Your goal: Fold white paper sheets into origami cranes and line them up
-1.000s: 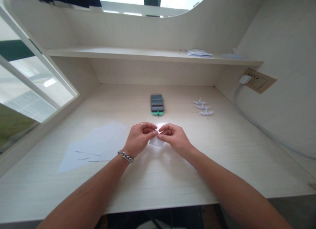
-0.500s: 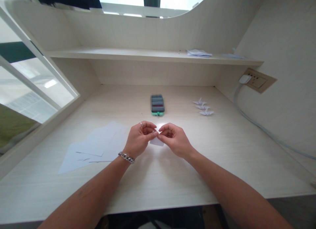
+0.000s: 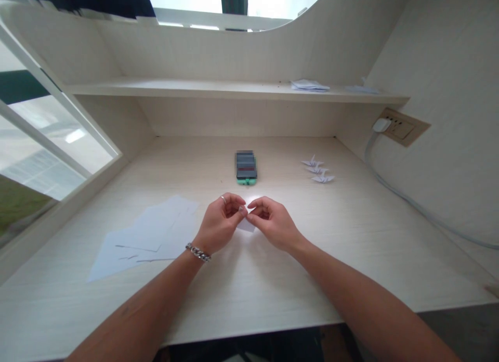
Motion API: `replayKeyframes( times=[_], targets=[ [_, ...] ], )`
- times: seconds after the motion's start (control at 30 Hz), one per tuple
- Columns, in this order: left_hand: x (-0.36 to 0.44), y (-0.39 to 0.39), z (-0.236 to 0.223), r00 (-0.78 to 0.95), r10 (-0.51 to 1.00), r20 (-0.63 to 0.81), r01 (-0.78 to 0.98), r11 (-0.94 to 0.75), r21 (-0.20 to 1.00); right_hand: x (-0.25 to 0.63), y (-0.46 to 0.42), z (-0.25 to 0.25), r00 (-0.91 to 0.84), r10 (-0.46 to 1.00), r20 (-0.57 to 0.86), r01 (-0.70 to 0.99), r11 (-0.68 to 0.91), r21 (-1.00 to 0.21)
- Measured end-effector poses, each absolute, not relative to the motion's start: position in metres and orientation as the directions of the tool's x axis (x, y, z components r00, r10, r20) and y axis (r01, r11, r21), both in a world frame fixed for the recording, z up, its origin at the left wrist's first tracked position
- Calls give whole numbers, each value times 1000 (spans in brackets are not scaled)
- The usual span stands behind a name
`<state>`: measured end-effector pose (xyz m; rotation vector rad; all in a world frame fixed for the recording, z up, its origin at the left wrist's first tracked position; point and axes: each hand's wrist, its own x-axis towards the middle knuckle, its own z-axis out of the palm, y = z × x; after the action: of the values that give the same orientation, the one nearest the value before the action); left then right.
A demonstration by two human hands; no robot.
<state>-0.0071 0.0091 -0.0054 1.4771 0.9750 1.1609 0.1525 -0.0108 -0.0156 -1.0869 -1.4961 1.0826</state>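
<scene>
A small piece of white folded paper [image 3: 246, 226] is pinched between my two hands, just above the desk. My left hand [image 3: 220, 222], with a ring and a chain bracelet, grips its left side between thumb and fingers. On the right side my right hand [image 3: 273, 221] pinches it with thumb and index finger, the other fingers curled. The fingers cover most of the paper, so its fold cannot be made out. Three folded paper cranes [image 3: 317, 169] stand in a row farther back on the right.
A phone [image 3: 246, 167] with a green edge lies behind my hands. White paper sheets [image 3: 144, 234] overlap at the left. The shelf [image 3: 202, 86] holds a paper stack [image 3: 310, 85]. A cable [image 3: 405, 198] runs from the wall socket [image 3: 405, 127] down the right side.
The fingertips have shifted slightly around the paper, and the paper is a little more tilted. The whole view has moved slightly; the other objects stay in place.
</scene>
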Motion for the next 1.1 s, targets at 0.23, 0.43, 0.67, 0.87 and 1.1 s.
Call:
replayKeyframes(
  times=[0.23,0.43,0.67,0.87,1.1],
  targets=[
    [-5,5,-4,215,956,200,-9,-203,979,155,-13,-7,-163,969,188,345,234,-909],
    [-6,6,0,176,975,132,-50,-125,991,155,-14,-6,-194,965,177,331,234,-914],
    [-11,8,4,233,969,82,-16,-80,997,157,-11,-9,-222,963,153,293,215,-932],
    [-10,7,5,248,965,85,-9,-86,996,157,-11,-8,-199,970,137,264,188,-946],
    [-7,9,-2,178,977,117,-66,-107,992,154,-12,-9,-200,971,129,267,181,-947]
  ],
)
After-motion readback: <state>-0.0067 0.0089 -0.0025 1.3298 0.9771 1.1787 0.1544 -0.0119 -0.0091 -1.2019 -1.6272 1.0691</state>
